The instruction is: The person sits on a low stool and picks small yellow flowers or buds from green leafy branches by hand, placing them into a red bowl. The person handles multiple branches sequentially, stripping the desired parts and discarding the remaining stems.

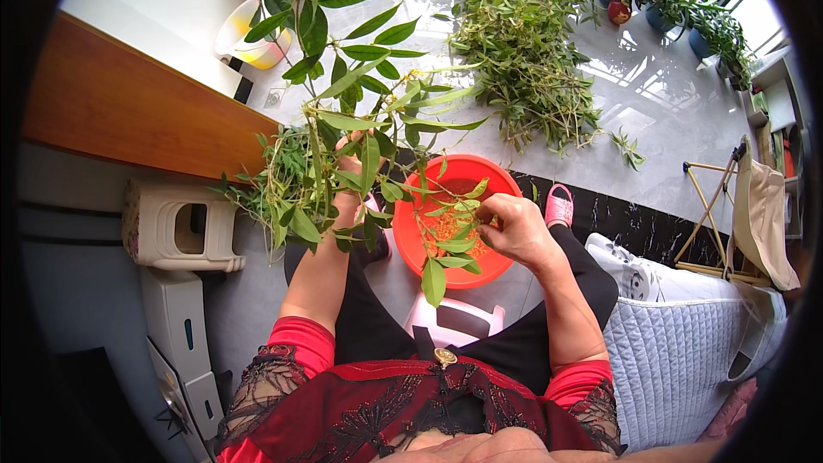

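My left hand (pixel 352 153), partly hidden by leaves, is closed around a long leafy branch (pixel 370 164) with small yellow flowers. Its lower twigs hang over a red plastic basin (pixel 411 241) standing on the floor between my feet. Small orange petals or flowers (pixel 443 231) lie inside the basin. Above the basin's right side, my right hand (pixel 511 228) has thumb and fingers drawn together at the tip of a leafy twig; whether something is pinched there is not clear.
A heap of cut leafy branches (pixel 527 64) covers the floor ahead. More greenery (pixel 289 173) lies at the left beside a wooden panel (pixel 141 103) and a beige plastic stool (pixel 225 225). A folding chair (pixel 762 218) and a quilted cover (pixel 669 354) are at the right.
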